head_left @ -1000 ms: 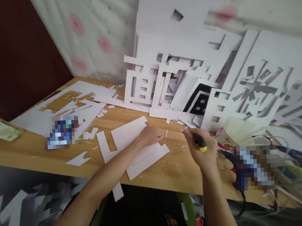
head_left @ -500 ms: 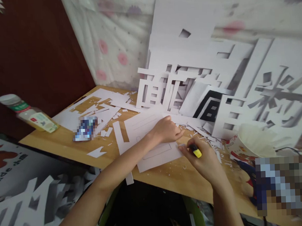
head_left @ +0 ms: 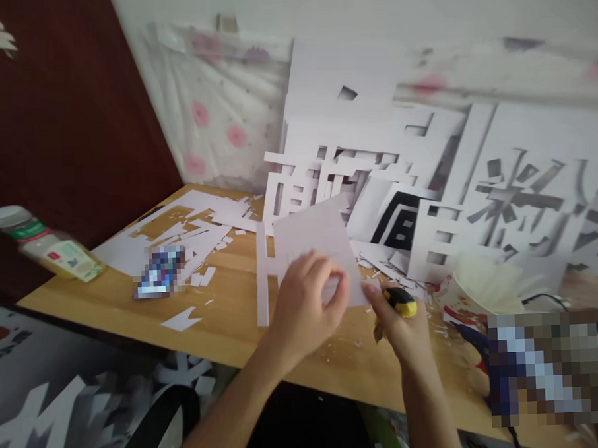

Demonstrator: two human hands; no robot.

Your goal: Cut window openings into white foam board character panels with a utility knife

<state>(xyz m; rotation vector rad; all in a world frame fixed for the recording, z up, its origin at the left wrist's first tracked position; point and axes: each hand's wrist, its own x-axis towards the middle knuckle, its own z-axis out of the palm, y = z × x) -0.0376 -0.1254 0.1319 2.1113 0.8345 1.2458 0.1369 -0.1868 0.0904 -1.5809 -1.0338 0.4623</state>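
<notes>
A white paper sheet point(head_left: 306, 230) with a cut-out at its left side is tilted up off the table in front of me. My left hand point(head_left: 312, 299) is in front of the sheet, fingers curled and thumb bent toward the index finger; motion blur hides what is between them. My right hand point(head_left: 402, 322) is closed around a yellow and black utility knife point(head_left: 401, 302). The knife's blade is not clearly visible. My right thumb is at the sheet's lower right corner; whether it grips the paper I cannot tell.
Cut paper letters point(head_left: 297, 191) lean against the wall. Paper scraps point(head_left: 181, 319) and a blurred-out phone-like item point(head_left: 160, 273) lie on the wooden table point(head_left: 234, 332). A bottle point(head_left: 47, 245) stands at left. At right are a paper tub point(head_left: 473, 289) and a dark blue tool point(head_left: 483, 354).
The sheet has come up from lying flat and turned. My left hand has moved from pressing on it to a curled pose nearer me. The knife stays in my right hand.
</notes>
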